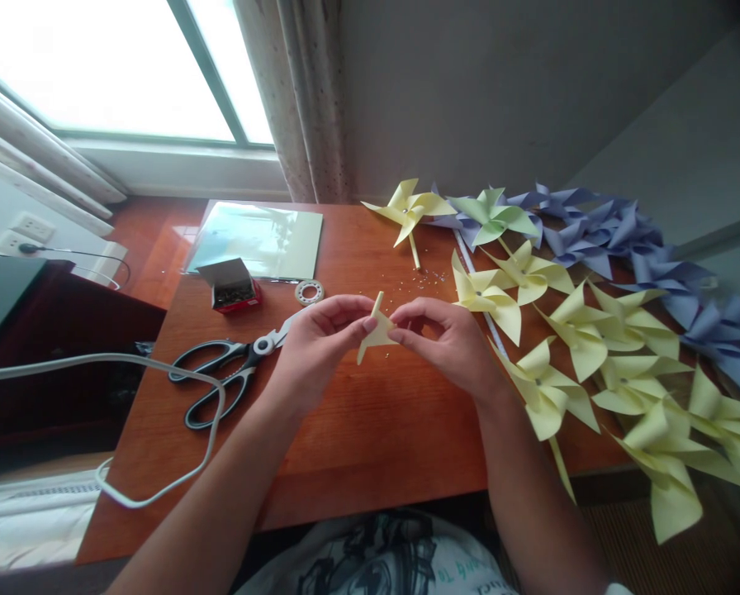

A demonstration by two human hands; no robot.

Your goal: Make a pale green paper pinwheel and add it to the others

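Daylight from a window falls on a wooden table (358, 430) set against a grey wall and a curtain. Along the table's right edge and back right corner lies a crowd of paper pinwheels, pale yellow ones (584, 347) nearer the person and purple ones (599, 227) behind them; several run past the table's edge and the outermost are cut off by the frame. At the back left sits a glossy sheet (258, 240). Near the left edge lie black-handled scissors (221, 376), with a white cable (159, 430) looping over the handles. Behind them stand a small open box (232, 285) and a roll of tape (309, 292).

Over the middle of the table, both forearms reach in from the near edge and the hands meet. The left hand (311, 347) and right hand (448, 339) each pinch a small folded piece of yellow paper (376, 330) between thumb and fingertips, lifted above the wood. The paper sits exactly between the two pinches, one pointed flap up, another down. Its folds are partly hidden by the fingertips. Tiny specks scattered behind the hands are too small to make out.
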